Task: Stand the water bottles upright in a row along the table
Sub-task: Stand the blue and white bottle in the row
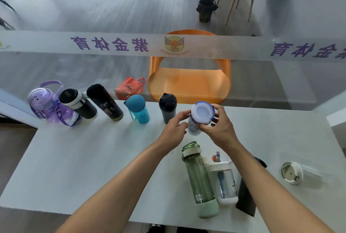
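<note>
The desk (93, 157) is long and pale, and five bottles already stand along its far edge: a purple bottle (44, 104), a black-and-white flask (78, 104), a tall black flask (104, 101), a teal bottle (138, 110) and a dark grey tumbler (167, 108). Nearer the person, a green bottle (200, 178), a clear bottle with a white lid (223, 180) and a dark flask (247, 197) lie on their sides, touching or nearly so, with a glass bottle (294, 173) lying apart to the right. Both hands hold a white bottle with a blue-rimmed lid (201, 114) just right of the tumbler, roughly upright; whether its base has reached the desk I cannot tell. The left hand (175, 129) has its grip closed on the lower body, and the right hand (218, 128) has its grip wrapped round the upper body near the lid. The main risk, as I judge it, is a knock-on fall: the slot sits near the tumbler, and the row stands close to the far edge, so a nudge from the left knuckles could tip one off. Letting go before the base sits flat could topple it. The right forearm crosses over the lying bottles and could roll them.
</note>
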`<state>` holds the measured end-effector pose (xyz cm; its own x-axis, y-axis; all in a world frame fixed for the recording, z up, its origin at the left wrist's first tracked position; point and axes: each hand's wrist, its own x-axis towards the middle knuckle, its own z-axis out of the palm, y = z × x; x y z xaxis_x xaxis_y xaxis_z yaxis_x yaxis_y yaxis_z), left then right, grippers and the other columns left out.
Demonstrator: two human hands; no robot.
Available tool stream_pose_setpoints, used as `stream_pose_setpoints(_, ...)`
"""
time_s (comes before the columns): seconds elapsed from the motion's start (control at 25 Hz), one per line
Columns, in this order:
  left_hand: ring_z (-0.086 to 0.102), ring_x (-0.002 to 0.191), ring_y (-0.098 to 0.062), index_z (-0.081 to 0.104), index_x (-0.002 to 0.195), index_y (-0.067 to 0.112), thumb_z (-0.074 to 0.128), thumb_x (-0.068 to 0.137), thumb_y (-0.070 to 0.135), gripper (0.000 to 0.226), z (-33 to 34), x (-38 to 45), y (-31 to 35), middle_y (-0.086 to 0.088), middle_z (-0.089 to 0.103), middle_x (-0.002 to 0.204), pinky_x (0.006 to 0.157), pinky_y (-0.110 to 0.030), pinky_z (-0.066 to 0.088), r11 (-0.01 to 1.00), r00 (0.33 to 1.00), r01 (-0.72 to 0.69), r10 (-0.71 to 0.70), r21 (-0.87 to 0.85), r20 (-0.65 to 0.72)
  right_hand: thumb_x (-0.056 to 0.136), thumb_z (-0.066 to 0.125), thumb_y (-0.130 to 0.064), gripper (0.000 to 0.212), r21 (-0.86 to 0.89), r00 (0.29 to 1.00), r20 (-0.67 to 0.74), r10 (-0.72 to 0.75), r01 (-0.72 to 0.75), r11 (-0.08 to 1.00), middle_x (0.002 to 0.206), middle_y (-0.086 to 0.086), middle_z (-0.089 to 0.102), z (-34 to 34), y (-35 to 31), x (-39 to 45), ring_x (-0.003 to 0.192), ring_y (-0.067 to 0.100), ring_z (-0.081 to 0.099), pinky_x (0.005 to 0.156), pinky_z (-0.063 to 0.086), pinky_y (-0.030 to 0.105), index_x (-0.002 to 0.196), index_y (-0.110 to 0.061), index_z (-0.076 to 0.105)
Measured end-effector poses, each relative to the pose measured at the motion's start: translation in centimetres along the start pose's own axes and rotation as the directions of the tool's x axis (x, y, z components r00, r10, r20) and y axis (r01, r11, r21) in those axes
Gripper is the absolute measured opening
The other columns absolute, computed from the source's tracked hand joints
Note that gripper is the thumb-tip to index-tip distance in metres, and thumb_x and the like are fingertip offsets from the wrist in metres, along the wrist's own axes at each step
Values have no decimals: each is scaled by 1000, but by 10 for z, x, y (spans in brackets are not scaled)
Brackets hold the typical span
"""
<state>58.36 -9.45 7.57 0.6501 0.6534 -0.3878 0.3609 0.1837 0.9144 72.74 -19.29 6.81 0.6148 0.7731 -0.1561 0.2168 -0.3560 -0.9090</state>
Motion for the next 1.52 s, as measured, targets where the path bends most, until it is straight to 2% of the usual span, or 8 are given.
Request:
stream_pose_setpoints(0.28,56,101,-10,52,137,31,33,91,1,58,31,53,-12,5,60,132,99,-45,51,981,978,180,-187,-79,-95,66,91,-31,76,-68,997,80,14,-9,998,117,-9,59,-11,38,61,110,15,58,94,51,33,129,-27,49)
stream_pose_setpoints(0.64,56,112,-16,48,140,31,35,93,2,57,34,67,-18,5,58,135,99,-45,51,982,974,175,-184,-77,-135,66,89,-38,77,-121,992,121,31,-16,992,121,-8,58,-6,47,84,110,14,57,87,48,29,129,-31,45)
stream_pose_setpoints(0.88,57,113,-16,47,141,31,37,93,5,55,31,65,-25,-1,58,131,99,-45,51,982,970,189,-190,-20,-149,66,88,-41,90,-203,988,110,104,-80,976,134,2,56,-7,54,79,121,20,55,95,48,35,139,-31,36)
stream_pose_setpoints(1.0,58,111,-17,48,138,29,42,95,12,46,30,45,-44,-2,58,128,91,-38,54,969,954,234,-213,80,-212,74,82,-38,79,-361,975,22,221,-199,911,135,8,57,-17,61,58,122,27,55,100,47,43,136,-24,36)
stream_pose_setpoints(1.12,59,107,-17,48,136,28,44,97,17,40,30,6,-81,0,57,125,72,-24,49,927,912,343,-290,150,-288,79,67,-57,59,-607,969,125,212,-94,789,121,4,64,-4,67,20,115,28,57,97,42,43,124,-23,47)
stream_pose_setpoints(1.24,60,104,-16,51,132,30,46,95,17,39,35,-34,-117,-1,59,123,76,-26,51,899,868,430,-387,81,-312,75,54,-73,73,-739,923,274,269,23,674,123,8,65,33,75,-3,116,33,56,97,39,45,127,-22,48)
stream_pose_setpoints(1.36,60,106,-14,53,128,31,45,96,19,36,36,-61,-137,2,60,120,83,-29,54,886,854,460,-424,58,-300,71,52,-77,80,-833,893,283,351,47,551,126,12,63,61,80,-3,118,36,54,98,36,47,128,-21,45)
stream_pose_setpoints(1.52,62,104,-14,56,122,33,44,95,17,33,29,-83,-150,5,63,115,88,-36,57,887,855,460,-431,39,-287,66,63,-67,79,-817,864,230,448,-79,571,126,11,62,77,84,4,119,35,54,98,35,46,126,-19,45)
